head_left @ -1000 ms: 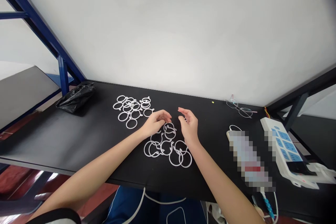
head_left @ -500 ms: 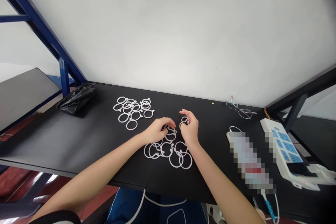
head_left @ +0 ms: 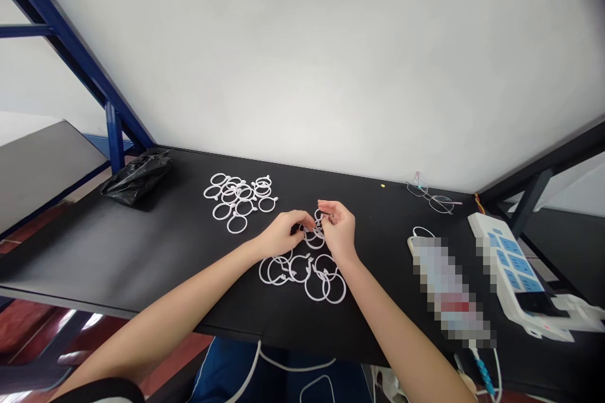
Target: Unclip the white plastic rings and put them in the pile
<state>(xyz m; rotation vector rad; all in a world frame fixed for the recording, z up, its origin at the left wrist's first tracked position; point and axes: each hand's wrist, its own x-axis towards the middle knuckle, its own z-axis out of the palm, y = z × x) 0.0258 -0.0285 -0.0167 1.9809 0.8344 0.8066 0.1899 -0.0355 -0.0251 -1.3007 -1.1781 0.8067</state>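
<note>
Between my two hands, above the black tabletop, are several white plastic rings (head_left: pixel 314 243) with small clips or eyelets, like curtain rings. My left hand (head_left: pixel 283 233) is closed on some of them, thumb and fingers pinching. My right hand (head_left: pixel 339 232) pinches another white ring (head_left: pixel 319 215) against those in the left; fingertips hide just where they meet. Nearer to me, below both hands, lies a loose group of white rings (head_left: pixel 317 286), overlapping one another. Farther off to the left, a second pile of similar rings (head_left: pixel 237 223) rests on the table.
A crumpled black plastic bag (head_left: pixel 137 177) sits at the left end of the black table (head_left: pixel 155 252). Eyeglasses (head_left: pixel 441 203) lie at the back right. A blurred-out phone (head_left: pixel 449 289) and a white power strip (head_left: pixel 508 271) with cables occupy the right side. Blue metal posts (head_left: pixel 115 135) stand at left.
My right hand has moved left with its ring, up against the rings in my left hand. The left hand has barely shifted, and both groups on the table lie as before.
</note>
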